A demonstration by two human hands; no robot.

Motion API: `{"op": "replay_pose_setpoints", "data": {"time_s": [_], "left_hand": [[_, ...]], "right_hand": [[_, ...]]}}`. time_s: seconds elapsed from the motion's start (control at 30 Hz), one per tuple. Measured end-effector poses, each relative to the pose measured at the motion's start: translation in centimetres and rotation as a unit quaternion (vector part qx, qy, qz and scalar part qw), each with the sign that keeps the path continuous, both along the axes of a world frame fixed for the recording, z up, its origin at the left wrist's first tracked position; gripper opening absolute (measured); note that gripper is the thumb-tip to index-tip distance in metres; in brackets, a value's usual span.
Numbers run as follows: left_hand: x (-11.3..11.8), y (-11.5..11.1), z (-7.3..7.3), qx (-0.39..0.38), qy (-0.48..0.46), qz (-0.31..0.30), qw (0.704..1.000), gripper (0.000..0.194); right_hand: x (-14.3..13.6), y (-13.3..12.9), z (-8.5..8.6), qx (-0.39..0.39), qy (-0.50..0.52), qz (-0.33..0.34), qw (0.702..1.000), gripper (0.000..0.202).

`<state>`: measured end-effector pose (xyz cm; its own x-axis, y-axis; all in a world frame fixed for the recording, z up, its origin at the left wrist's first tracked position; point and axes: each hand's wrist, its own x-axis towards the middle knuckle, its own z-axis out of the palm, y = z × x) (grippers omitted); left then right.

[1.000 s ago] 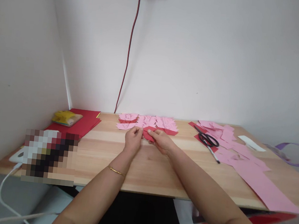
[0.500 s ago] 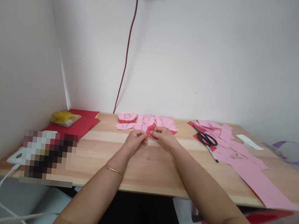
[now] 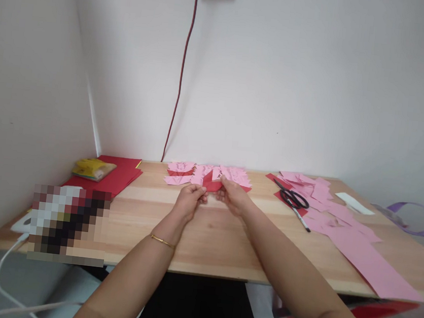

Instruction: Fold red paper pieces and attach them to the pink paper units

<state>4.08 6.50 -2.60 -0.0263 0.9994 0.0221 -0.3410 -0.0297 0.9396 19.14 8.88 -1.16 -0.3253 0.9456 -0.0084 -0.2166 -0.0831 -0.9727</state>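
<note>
A small piece of red paper (image 3: pixel 213 186) is held between my two hands, partly folded, with a pointed flap standing up at its left. My left hand (image 3: pixel 191 197) pinches its left edge between thumb and fingers. At its right edge my right hand (image 3: pixel 233 194) grips it, some fingers curled beneath. Just behind lie pink paper cutouts (image 3: pixel 180 166) with jagged edges, set in clusters against the wall. Red paper strips (image 3: pixel 247 188) show among them. My fingers cover part of the held paper.
Black-handled scissors (image 3: pixel 295 198) and a pen (image 3: pixel 302 220) lie by pink paper scraps (image 3: pixel 321 192) at right, near a long pink strip (image 3: pixel 379 270). Red sheets (image 3: pixel 123 177) carry a yellow packet (image 3: pixel 94 168) at left, behind a white power strip (image 3: pixel 23 221).
A flap of the red paper now stands raised where it lay flatter before. My right fingers have shifted slightly along the right edge; my left hand stays nearly still.
</note>
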Motion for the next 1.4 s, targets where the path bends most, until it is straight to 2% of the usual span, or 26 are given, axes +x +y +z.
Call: {"op": "replay_pose_setpoints", "data": {"time_s": [0.1,0.2,0.33,0.6,0.77,0.97,1.1,1.27,1.4], "left_hand": [[0.2,0.1,-0.1,-0.006,-0.032,0.012,0.999,0.026],[0.5,0.0,-0.2,0.001,-0.037,0.016,0.999,0.025],[0.8,-0.3,-0.2,-0.007,-0.023,0.0,1.0,0.025],[0.5,-0.3,0.1,0.008,-0.01,-0.004,1.0,0.031],[0.2,-0.4,0.3,-0.035,-0.038,-0.027,0.998,0.034],[0.4,-0.4,0.0,-0.017,-0.015,-0.012,1.0,0.034],[0.7,-0.6,0.1,-0.01,0.001,-0.032,0.999,0.031],[0.7,-0.6,0.1,0.022,0.019,-0.035,0.999,0.03],[0.6,-0.4,0.0,0.026,-0.002,-0.047,0.999,0.03]], "right_hand": [[-0.9,-0.2,-0.8,0.044,-0.03,-0.009,0.999,0.038],[-1.6,-0.5,-1.4,0.086,-0.043,-0.058,0.994,0.035],[-1.8,-0.7,-1.2,0.103,-0.06,-0.102,0.988,0.032],[-0.7,-0.6,-0.4,0.12,-0.098,-0.064,0.986,0.029],[-0.4,-0.6,-0.5,0.13,-0.088,-0.026,0.987,0.031],[-0.6,-0.6,-0.6,0.127,-0.115,-0.052,0.984,0.034],[-0.5,-0.5,-0.5,0.147,-0.12,-0.06,0.98,0.03],[-0.4,-0.4,-0.4,0.172,-0.125,-0.042,0.976,0.027],[-0.3,-0.6,-0.1,0.175,-0.102,-0.01,0.979,0.028]]}}
